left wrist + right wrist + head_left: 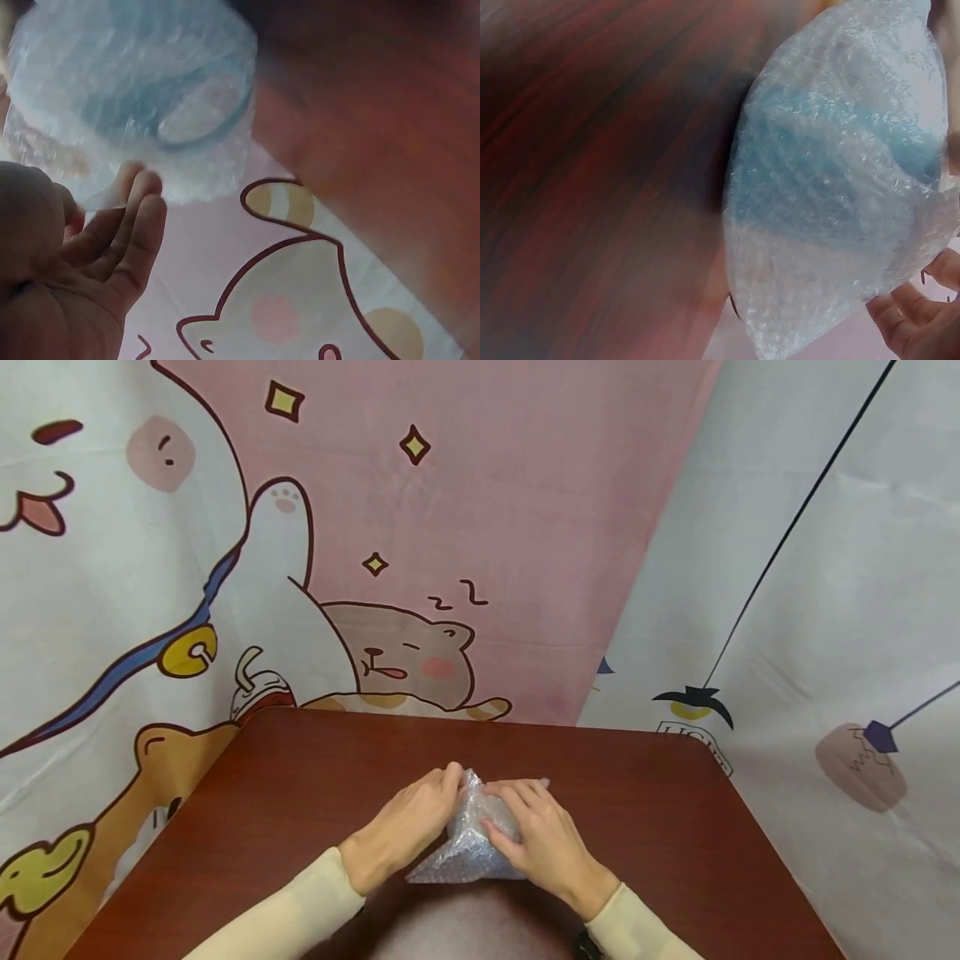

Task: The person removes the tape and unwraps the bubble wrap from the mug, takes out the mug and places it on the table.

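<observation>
Between your two hands sits a bubble-wrap package (pixel 465 853), over the near part of the red-brown desk (pixel 637 793); you cannot tell whether it rests there or is held just above. Your left hand (pixel 412 818) pinches a bit of clear film at the package's edge between thumb and forefinger, its other fingers close together beside it. Your right hand (pixel 542 839) is spread against the wrap, thumb apart on the near side, fingers reaching over the top. One peak of the wrap points upward just beside your left fingertips, a flatter corner points out below your left hand, and another pokes out past your right fingertips. Seen from your right wrist, the package is longer than wide, its long axis slanting away from a pointed corner near your right fingertips, with a blue band lying across that length. From your left wrist, a blue looped shape (pixel 120 112) shows blurred through the bubbles. Beyond both hands, behind the desk, hangs a cartoon-printed cloth (pixel 525 485).
</observation>
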A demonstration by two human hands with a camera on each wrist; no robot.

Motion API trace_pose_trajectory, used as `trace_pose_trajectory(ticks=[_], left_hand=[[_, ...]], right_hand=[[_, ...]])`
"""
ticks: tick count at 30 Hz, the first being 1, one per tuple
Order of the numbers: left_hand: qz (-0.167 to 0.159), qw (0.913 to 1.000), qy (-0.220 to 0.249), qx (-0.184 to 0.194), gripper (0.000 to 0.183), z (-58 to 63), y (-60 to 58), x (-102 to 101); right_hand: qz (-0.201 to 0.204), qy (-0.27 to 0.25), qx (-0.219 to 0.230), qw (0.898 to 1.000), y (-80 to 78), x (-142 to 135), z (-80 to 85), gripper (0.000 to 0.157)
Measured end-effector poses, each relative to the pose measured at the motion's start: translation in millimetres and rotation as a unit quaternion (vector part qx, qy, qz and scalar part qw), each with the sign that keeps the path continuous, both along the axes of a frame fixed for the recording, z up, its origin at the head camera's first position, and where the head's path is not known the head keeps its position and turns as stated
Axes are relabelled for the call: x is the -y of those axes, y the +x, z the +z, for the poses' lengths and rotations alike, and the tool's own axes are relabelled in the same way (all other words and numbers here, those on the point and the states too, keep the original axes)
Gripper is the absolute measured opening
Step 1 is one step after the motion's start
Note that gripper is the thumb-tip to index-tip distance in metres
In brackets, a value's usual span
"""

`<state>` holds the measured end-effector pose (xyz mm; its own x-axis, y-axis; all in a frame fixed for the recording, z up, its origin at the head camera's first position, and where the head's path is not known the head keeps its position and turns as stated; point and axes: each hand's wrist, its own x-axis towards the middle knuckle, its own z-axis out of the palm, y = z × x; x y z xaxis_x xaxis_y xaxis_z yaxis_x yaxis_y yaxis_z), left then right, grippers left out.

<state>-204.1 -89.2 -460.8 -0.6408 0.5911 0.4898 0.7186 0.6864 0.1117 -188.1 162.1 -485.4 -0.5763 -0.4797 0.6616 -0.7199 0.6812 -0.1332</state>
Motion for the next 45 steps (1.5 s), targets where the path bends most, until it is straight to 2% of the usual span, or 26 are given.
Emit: trace_pose_trajectory(ticks=[5, 8, 11, 15, 18, 23, 28, 32, 37, 45], left_hand=[[-0.038, 0.9965, 0.05, 0.054, 0.012, 5.5, -3.3, 6.7], [-0.063, 0.9887, 0.091, 0.101, 0.013, 6.0, -5.1, 9.7], [-0.074, 0.9801, 0.13, 0.13, 0.014, 6.9, -6.2, 11.7], [-0.078, 0.9696, 0.167, 0.161, 0.013, 8.3, -5.3, 14.0], [-0.075, 0.9588, 0.188, 0.199, 0.012, 9.1, -3.4, 14.7], [-0.056, 0.9454, 0.211, 0.242, 0.014, 9.2, -1.6, 12.8], [-0.038, 0.9449, 0.218, 0.241, 0.015, 8.4, 0.3, 10.7], [-0.024, 0.9462, 0.226, 0.23, 0.017, 7.2, 2.6, 9.6], [-0.003, 0.9528, 0.225, 0.204, 0.015, 3.2, 5.8, 7.8], [-0.021, 0.9659, 0.199, 0.165, 0.021, -4.2, 8.0, 2.5]], right_hand=[[0.0, -0.001, -0.004, 1.0, 0.6, -0.6, -1.9, 0.043], [0.001, -0.006, -0.002, 1.0, 1.1, -1.7, -3.5, 0.04], [0.003, -0.008, 0.002, 1.0, 1.2, -2.1, -4.3, 0.038], [0.005, -0.012, 0.003, 1.0, 1.0, -2.6, -5.4, 0.038], [0.008, -0.015, 0.0, 1.0, 1.0, -4.1, -6.0, 0.039], [0.008, -0.029, 0.003, 1.0, 1.1, -8.1, -6.3, 0.04], [0.017, -0.058, -0.002, 0.998, 2.1, -10.7, -7.8, 0.04], [0.016, -0.079, 0.014, 0.997, 3.9, -12.9, -7.7, 0.04], [0.027, -0.103, 0.025, 0.994, 4.5, -15.9, -6.5, 0.04], [0.037, -0.133, 0.013, 0.99, 2.5, -20.2, -4.9, 0.04]])
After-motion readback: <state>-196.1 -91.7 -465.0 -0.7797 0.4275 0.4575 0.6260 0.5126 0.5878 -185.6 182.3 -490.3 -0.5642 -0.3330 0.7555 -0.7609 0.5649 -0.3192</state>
